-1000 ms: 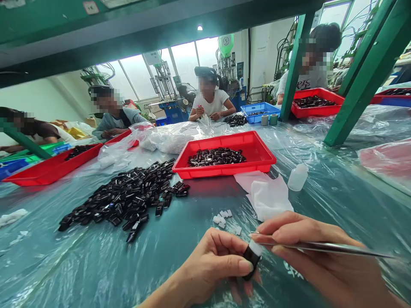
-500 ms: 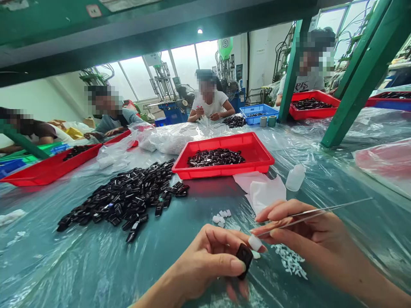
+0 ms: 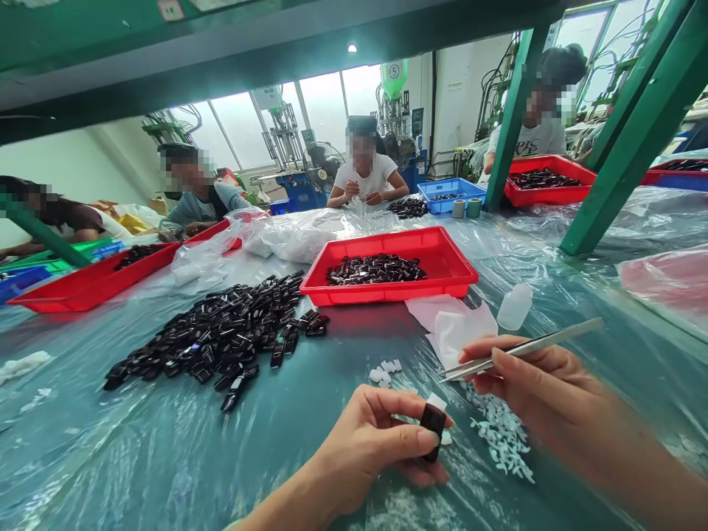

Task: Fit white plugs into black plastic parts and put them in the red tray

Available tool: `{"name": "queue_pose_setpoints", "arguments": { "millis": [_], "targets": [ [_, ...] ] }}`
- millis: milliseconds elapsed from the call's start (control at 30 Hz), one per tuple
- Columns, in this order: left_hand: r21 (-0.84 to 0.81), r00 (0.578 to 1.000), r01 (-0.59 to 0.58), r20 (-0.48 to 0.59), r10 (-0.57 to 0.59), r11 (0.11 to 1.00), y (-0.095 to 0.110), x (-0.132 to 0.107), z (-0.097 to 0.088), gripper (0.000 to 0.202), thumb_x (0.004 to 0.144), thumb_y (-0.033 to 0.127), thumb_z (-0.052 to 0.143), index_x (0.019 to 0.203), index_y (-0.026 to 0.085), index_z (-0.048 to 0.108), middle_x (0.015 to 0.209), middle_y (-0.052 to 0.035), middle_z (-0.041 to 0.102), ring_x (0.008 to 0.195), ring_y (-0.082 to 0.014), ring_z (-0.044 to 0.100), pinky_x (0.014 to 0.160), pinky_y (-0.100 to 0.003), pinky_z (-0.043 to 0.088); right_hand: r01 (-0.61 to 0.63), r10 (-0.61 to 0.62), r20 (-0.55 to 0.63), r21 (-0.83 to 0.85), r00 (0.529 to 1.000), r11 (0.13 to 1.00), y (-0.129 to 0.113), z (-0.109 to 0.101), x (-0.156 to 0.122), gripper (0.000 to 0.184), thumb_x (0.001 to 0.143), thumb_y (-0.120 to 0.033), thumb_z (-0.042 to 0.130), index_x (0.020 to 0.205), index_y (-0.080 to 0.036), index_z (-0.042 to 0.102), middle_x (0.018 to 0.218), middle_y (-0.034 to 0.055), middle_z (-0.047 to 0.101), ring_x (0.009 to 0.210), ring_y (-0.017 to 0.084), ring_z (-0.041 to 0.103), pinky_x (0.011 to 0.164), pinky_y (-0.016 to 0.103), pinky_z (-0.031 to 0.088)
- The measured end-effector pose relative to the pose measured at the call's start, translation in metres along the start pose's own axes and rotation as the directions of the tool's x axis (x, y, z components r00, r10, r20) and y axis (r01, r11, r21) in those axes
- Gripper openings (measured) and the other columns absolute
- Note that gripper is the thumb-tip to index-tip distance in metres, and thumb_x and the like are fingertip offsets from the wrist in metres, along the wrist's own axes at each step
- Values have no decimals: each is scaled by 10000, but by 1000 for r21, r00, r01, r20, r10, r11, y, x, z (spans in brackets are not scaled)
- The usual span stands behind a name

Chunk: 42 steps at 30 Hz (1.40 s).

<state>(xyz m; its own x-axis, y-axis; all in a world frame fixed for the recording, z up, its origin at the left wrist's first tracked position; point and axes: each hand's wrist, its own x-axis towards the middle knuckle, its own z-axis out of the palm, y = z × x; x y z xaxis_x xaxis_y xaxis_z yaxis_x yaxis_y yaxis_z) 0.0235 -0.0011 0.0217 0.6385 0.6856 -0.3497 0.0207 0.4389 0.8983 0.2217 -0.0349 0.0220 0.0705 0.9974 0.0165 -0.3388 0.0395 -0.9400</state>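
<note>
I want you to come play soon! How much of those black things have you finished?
Done, it seems: the black pieces in the red tray. In hand: your left hand holds one black piece with a white bit at its end, and your right hand holds tweezers. Left, it seems: the big black pile, far bigger than the tray's heap.

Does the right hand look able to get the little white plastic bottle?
Probably yes: the right hand is close to the white plastic bottle, with only clear plastic sheeting between them, though it holds steel tweezers.
</note>
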Motion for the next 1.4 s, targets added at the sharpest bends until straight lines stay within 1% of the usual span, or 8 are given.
{"name": "queue_pose_setpoints", "arguments": {
  "millis": [67, 133, 267, 467, 667, 867, 1133, 1400],
  "targets": [
    [-3, 1000, 12, -10, -12, 1000, 0, 1, 1, 303, 614, 296, 742, 829, 84, 722, 791, -89, 646, 584, -157, 667, 463, -141, 479, -20, 20, 3, 42, 1000, 999, 4, 0, 0, 124, 738, -344, 681, 787, -243, 732, 789, 26, 701, 690, 103, 603, 625, 168, 486],
    [-9, 1000, 19, -13, -19, 1000, 0, 1, 1, 316, 619, 307, 733, 838, 79, 723, 754, -83, 639, 590, -171, 675, 463, -143, 484, -2, 3, -10, 33, 1000, 999, 7, 1, 0, 110, 731, -316, 693, 790, -230, 727, 776, 23, 690, 641, 92, 593, 590, 169, 475],
    [-26, 999, 33, -13, -33, 999, -1, 0, 2, 313, 644, 319, 707, 843, 79, 722, 701, -69, 626, 590, -180, 680, 460, -146, 489, 6, -8, -43, -39, 999, 999, 9, 2, 1, 138, 712, -309, 714, 822, -226, 700, 720, 0, 666, 584, 85, 580, 546, 175, 458],
    [-19, 997, 64, -35, -65, 998, -1, 1, 4, 300, 672, 322, 680, 836, 74, 714, 652, -61, 622, 580, -178, 679, 443, -137, 477, -23, 22, -8, -144, 1000, 989, 8, 5, -1, 147, 743, -345, 679, 784, -204, 666, 682, -8, 630, 585, 97, 569, 554, 200, 448],
    [-27, 994, 92, -50, -93, 995, 0, 1, 6, 289, 670, 327, 685, 807, 75, 710, 588, -44, 615, 558, -177, 680, 429, -128, 462, -86, 91, 33, -123, 995, 989, 12, 9, 0, 171, 757, -353, 663, 798, -188, 643, 648, -15, 607, 575, 92, 552, 554, 202, 428],
    [-40, 992, 108, -63, -110, 993, -1, 1, 6, 275, 673, 333, 690, 782, 80, 704, 597, -48, 635, 555, -177, 682, 437, -134, 467, -146, 153, 64, -102, 986, 984, 14, 12, 1, 212, 756, -362, 658, 814, -163, 613, 626, -9, 596, 556, 96, 536, 553, 214, 421],
    [-39, 991, 113, -62, -115, 993, -1, 0, 7, 278, 690, 343, 693, 791, 84, 702, 574, -36, 627, 546, -163, 680, 432, -116, 466, -161, 171, 70, -128, 983, 979, 12, 15, 0, 229, 745, -385, 658, 788, -164, 614, 586, -17, 576, 554, 111, 547, 547, 225, 413],
    [-10, 994, 97, -55, -97, 995, -1, 0, 7, 280, 701, 342, 689, 800, 81, 707, 599, -27, 606, 557, -162, 679, 445, -123, 468, -172, 181, 81, -106, 980, 979, 14, 16, 1, 214, 746, -382, 659, 783, -175, 621, 589, -27, 582, 556, 94, 535, 551, 208, 403]
  ]
}}
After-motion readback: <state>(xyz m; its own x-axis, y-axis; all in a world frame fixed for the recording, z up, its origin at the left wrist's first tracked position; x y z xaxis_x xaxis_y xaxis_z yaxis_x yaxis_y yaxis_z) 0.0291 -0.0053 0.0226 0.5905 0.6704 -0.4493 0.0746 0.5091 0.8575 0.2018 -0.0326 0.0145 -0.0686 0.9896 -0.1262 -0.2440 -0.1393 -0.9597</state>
